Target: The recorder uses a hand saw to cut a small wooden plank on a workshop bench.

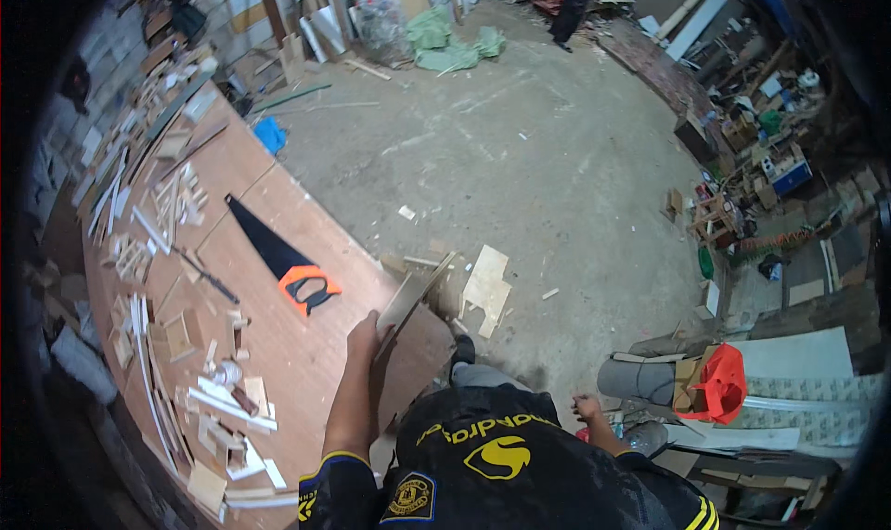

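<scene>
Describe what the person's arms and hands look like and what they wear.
Both hands, left hand and right hand, are bare, no gloves. Forearms are uncovered. The short sleeves are black with a yellow trim band; a badge-shaped patch sits on the shirt beside the left sleeve.

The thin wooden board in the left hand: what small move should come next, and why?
Probably lay the thin board flat on the workbench. The left hand grips its near edge, it juts tilted past the bench edge, and the right hand hangs free, not supporting it.
</scene>
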Available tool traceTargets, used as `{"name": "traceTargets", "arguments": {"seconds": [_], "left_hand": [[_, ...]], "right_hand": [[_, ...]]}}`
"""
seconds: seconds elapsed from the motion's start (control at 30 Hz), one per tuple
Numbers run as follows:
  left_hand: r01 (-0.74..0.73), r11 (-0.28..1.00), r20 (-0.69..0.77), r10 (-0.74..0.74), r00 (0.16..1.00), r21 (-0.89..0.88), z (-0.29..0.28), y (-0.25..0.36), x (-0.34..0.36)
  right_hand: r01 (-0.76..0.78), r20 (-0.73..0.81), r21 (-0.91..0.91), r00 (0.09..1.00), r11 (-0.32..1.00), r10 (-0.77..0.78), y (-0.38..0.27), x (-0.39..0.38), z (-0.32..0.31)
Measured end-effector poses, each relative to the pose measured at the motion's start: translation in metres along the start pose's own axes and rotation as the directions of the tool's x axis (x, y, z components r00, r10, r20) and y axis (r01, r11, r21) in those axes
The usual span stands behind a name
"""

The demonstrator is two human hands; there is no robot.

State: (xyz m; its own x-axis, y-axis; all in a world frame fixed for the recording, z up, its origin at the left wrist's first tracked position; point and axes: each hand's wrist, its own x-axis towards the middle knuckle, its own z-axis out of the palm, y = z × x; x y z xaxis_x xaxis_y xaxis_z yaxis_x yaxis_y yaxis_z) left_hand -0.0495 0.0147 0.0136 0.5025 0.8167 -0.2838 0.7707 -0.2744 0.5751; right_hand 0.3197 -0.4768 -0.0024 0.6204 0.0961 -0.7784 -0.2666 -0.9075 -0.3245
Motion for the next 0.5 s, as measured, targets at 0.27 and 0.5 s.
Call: {"name": "traceTargets", "arguments": {"seconds": [0.27, 0.5], "left_hand": [[-0.158, 0.950, -0.280, 0.233, 0.931, 0.268, 0.010, 0.026, 0.011], [-0.094, 0.960, -0.361, 0.189, 0.913, 0.265, 0.034, 0.052, 0.010]], "right_hand": [[-0.028, 0.069, 0.116, 0.997, 0.993, 0.020, -0.027, 0.009, 0.004], [0.155, 0.187, 0.093, 0.968, 0.984, -0.170, -0.092, 0.046, -0.009]]}}
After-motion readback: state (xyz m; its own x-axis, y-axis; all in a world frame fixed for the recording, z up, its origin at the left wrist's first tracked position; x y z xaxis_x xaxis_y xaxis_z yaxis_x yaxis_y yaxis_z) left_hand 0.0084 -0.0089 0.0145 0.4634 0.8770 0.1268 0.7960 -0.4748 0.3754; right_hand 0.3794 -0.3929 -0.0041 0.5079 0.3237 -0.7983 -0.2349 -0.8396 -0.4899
